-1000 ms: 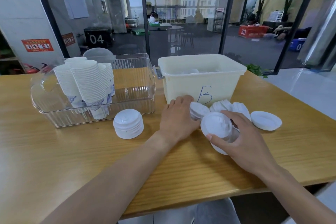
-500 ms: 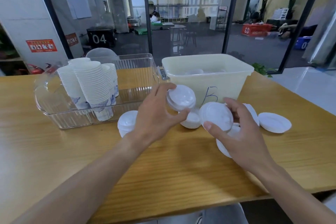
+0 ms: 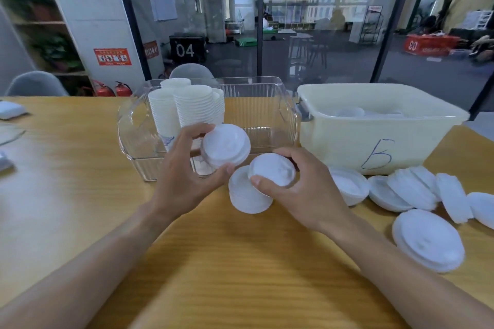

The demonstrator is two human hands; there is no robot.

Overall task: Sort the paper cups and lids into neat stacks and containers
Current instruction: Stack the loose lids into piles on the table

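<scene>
Both hands have swung over to the left since a moment ago, away from the loose lids and toward the lid stack, each carrying its lid along. Nearest the camera, two bare forearms reach up from the bottom of the frame over the wooden table (image 3: 240,275). At lower right a large white lid (image 3: 427,240) lies alone. At centre, the left hand (image 3: 184,181) grips a small batch of white lids (image 3: 226,145) between curled fingers and thumb, tilted toward the camera. Just right of it, the right hand (image 3: 307,192) pinches another white lid (image 3: 272,168), thumb on its near edge and fingers curled over the far edge, directly above the lid stack (image 3: 248,197) standing on the table. To the right, loose lids (image 3: 411,189) lie overlapping in front of the cream bin (image 3: 347,141) marked with a hand-drawn letter. Behind the hands, a clear plastic container (image 3: 267,104) holds stacked paper cups (image 3: 192,107) in its left part. Beyond the table stands a glass wall.
</scene>
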